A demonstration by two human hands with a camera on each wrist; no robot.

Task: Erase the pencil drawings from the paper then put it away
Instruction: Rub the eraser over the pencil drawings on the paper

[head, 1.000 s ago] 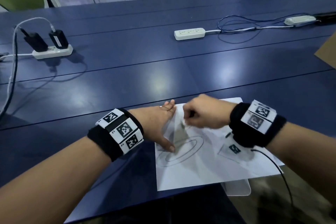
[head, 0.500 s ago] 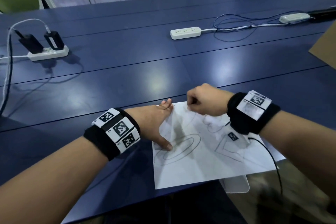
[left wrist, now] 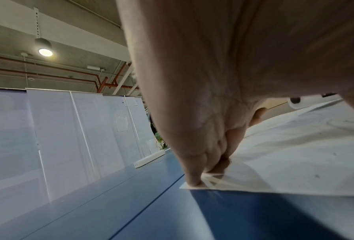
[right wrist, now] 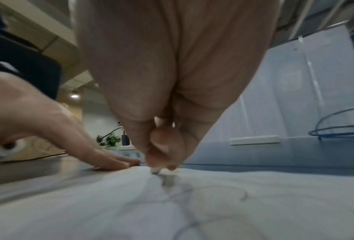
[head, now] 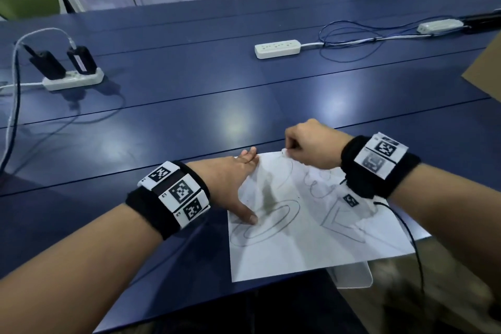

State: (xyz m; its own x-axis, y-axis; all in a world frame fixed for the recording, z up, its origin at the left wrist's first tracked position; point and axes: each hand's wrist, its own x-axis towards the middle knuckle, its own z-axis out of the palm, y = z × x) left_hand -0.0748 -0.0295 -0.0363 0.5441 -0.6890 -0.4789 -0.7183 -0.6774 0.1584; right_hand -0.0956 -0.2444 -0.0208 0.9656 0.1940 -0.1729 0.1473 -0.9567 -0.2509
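A white sheet of paper (head: pixel 311 236) with pencil ovals, a triangle and scribbles lies at the near edge of the blue table (head: pixel 189 89). My left hand (head: pixel 233 184) lies flat on the paper's left edge, fingers straight, thumb on the oval drawing. In the left wrist view its fingertips (left wrist: pixel 194 181) press the paper's corner (left wrist: pixel 295 162). My right hand (head: pixel 306 146) is curled at the paper's far edge and pinches a small white eraser (right wrist: pixel 156 170) whose tip touches the paper (right wrist: pixel 172 211). The eraser barely shows in the head view.
A white power strip (head: pixel 278 49) with looped blue cables lies mid-table. Another strip with two black adapters (head: pixel 73 78) sits far left. A cardboard corner (head: pixel 485 73) intrudes at the right. A white tray-like piece (head: pixel 352 276) pokes out under the paper's near edge.
My right hand has slid with the eraser from the paper's middle toward its far edge. The left hand has stayed pressed on the paper's left side.
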